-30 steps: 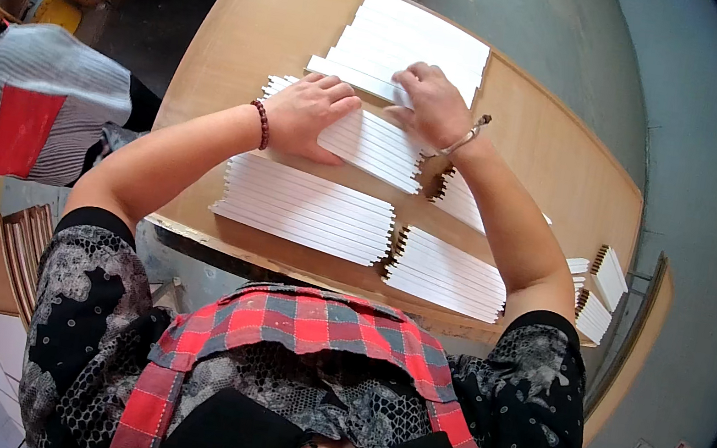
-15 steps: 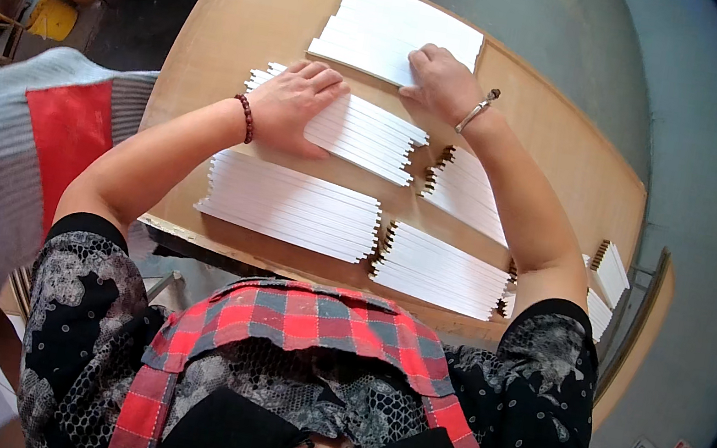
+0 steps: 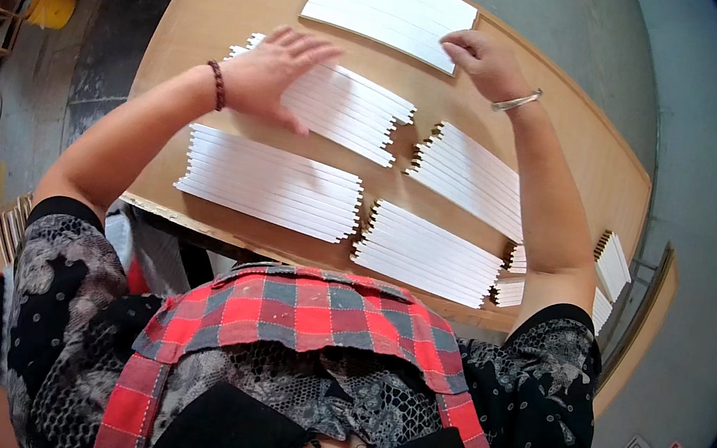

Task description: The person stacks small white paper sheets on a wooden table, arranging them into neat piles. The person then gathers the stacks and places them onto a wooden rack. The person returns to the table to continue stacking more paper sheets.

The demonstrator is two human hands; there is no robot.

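Closest in is the person's red check apron [image 3: 307, 318], and just past it the near edge of the brown tabletop [image 3: 224, 9]. Two rows of white strips lie there side by side, the near left row [image 3: 271, 185] and the near right row [image 3: 428, 255]. The strips are long, thin and flat, and each row is packed tight, with the ends a bit stepped like stairs. Some small piles [image 3: 614, 262] sit off at the right edge. A little farther lie two more rows, the mid left row [image 3: 347, 111] and the mid right row [image 3: 472, 178]. The left hand [image 3: 270, 72], with a bead band [image 3: 216, 84] on the wrist, is open and flat, with its fingers spread on the mid left row. It looks like it is pressing that row to hold it in place or make it even. Farthest away is the far row [image 3: 391, 8], which is wider and very neat. The right hand [image 3: 480, 61], with a shiny bangle [image 3: 516, 102], has bent fingers on the near right corner of that row. It is hard to tell if it grips a strip or only pushes it. The work looks like lining up the rows, and it seems well on. A next move would need soft, slow pushes so the thin strips stay together.
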